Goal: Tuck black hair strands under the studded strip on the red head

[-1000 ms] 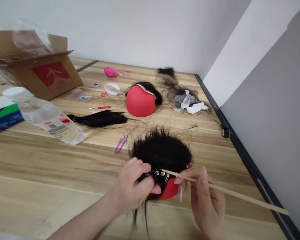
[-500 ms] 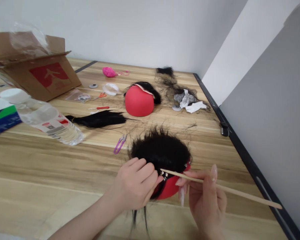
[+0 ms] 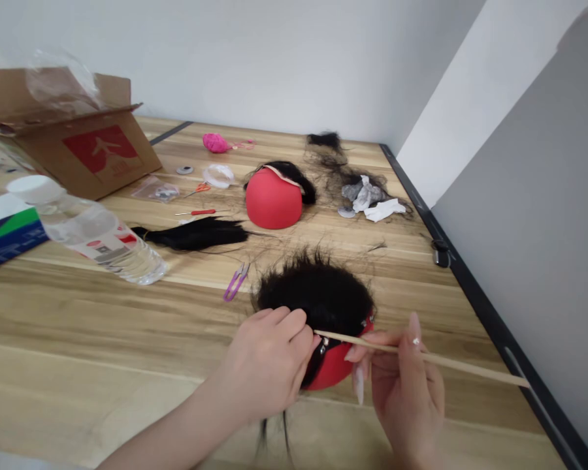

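A hairpiece of black hair (image 3: 318,294) covers a red dome-shaped form (image 3: 336,369) on the table in front of me. My left hand (image 3: 272,359) is closed against its near edge, its fingertips hidden from view. Thin black strands (image 3: 285,431) hang out below that hand. Between the thumb and fingers of my right hand (image 3: 404,378) is a thin wooden stick (image 3: 465,363), its tip touching the hairpiece edge beside my left fingers. Small shiny clips or pins (image 3: 323,344) show along this edge.
Beyond lie purple thread snips (image 3: 236,282), a bundle of black hair (image 3: 200,234) and a second red dome (image 3: 273,202) with hair. A tilted water bottle (image 3: 98,238) and cardboard box (image 3: 105,153) are at left. Loose hair and crumpled tissue (image 3: 365,192) lie back right.
The stick's outer end has swung slightly up and left in my right hand. My left fingers have shifted a little and cover more of the clips. The hairpiece stays put.
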Demonstrator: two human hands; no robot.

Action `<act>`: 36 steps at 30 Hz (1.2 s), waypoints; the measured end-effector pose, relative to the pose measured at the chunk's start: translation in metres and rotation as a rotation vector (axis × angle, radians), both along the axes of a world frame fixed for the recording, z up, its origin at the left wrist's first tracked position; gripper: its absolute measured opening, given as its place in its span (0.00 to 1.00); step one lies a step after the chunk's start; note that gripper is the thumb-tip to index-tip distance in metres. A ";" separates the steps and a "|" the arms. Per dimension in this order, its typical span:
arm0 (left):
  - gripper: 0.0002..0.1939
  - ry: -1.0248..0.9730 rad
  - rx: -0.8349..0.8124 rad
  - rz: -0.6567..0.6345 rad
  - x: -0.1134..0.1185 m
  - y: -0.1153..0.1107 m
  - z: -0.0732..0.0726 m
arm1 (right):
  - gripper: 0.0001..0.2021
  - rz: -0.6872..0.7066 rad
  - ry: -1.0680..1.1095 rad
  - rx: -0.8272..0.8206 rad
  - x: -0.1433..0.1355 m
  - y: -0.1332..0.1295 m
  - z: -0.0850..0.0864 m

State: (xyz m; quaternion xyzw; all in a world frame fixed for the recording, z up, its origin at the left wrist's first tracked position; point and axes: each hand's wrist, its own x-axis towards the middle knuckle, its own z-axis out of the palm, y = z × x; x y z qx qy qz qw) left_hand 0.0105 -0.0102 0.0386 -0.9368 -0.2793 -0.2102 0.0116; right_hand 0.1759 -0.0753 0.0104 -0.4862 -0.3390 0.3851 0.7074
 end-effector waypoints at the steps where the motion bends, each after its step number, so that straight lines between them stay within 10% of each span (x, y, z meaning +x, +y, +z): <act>1: 0.12 0.004 0.000 -0.017 -0.001 0.001 0.000 | 0.20 0.006 0.017 0.003 0.000 0.000 0.000; 20: 0.15 -0.213 0.222 -0.216 -0.013 0.001 -0.016 | 0.17 0.073 0.115 -0.016 0.007 0.002 -0.008; 36: 0.21 -0.625 -0.096 -0.496 -0.001 -0.003 -0.027 | 0.17 -0.014 0.060 -0.077 0.004 0.001 -0.005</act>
